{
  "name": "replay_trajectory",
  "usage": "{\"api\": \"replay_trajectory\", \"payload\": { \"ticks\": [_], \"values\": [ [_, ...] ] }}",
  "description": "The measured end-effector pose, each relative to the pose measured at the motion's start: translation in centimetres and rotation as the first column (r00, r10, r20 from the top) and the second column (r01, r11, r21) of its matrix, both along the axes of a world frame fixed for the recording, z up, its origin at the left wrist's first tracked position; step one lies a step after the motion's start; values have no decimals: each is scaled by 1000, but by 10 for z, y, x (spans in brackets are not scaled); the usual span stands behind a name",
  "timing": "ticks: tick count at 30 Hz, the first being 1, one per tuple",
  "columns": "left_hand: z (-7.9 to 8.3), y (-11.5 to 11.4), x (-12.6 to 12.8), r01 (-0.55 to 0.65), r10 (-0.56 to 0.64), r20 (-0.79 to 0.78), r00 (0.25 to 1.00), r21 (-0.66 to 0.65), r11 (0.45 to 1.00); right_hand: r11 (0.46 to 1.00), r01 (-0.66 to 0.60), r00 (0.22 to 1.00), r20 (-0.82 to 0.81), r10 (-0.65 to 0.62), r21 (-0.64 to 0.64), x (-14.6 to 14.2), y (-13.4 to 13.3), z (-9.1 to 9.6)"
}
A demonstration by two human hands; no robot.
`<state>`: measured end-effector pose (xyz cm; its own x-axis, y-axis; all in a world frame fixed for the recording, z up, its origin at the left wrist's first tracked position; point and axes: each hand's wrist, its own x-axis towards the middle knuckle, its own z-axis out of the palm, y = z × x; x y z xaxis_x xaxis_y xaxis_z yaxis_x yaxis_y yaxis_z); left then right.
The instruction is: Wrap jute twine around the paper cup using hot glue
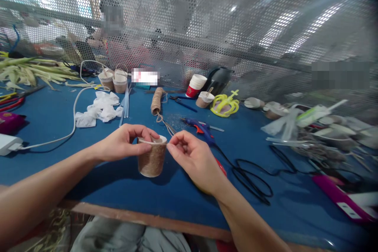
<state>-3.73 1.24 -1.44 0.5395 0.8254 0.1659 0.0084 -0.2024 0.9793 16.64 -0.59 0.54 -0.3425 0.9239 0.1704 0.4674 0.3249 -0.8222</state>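
Note:
A small cup wrapped in brown twine (152, 160) stands on the blue table (53, 118) right in front of me. My left hand (124, 141) grips its rim, thumb and fingers closed over the top edge. My right hand (191, 155) pinches a strand of twine (169, 126) at the rim's right side. That strand runs back to a twine spool (156, 100) farther up the table. A blue glue gun (201, 127) lies just behind my right hand, its black cord (254, 173) looping away to the right.
Behind are more wrapped cups (113, 80), a red-and-white paper cup (195, 85), a yellow crown shape (226, 104), crumpled white plastic (99, 109), glue sticks (126, 104), a white cable (73, 114) and green leaves (26, 71). Clutter fills the right side. A person sits beyond the mesh screen (236, 27).

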Motion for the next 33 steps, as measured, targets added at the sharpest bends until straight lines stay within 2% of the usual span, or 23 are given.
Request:
{"api": "replay_trajectory", "payload": {
  "ticks": [9,22,27,33],
  "values": [
    [3,0,-1,83,-70,101,992,-135,987,997,-45,994,-106,39,-63,2,1,-1],
    [3,0,-4,168,-121,206,971,-229,959,978,-152,983,-123,135,-142,4,-1,3],
    [3,0,-4,205,-134,261,956,-268,941,952,-229,960,-208,187,-201,5,0,9],
    [3,2,-4,198,-142,232,962,-241,950,919,-302,941,-231,246,-254,10,3,8]
  ]
}}
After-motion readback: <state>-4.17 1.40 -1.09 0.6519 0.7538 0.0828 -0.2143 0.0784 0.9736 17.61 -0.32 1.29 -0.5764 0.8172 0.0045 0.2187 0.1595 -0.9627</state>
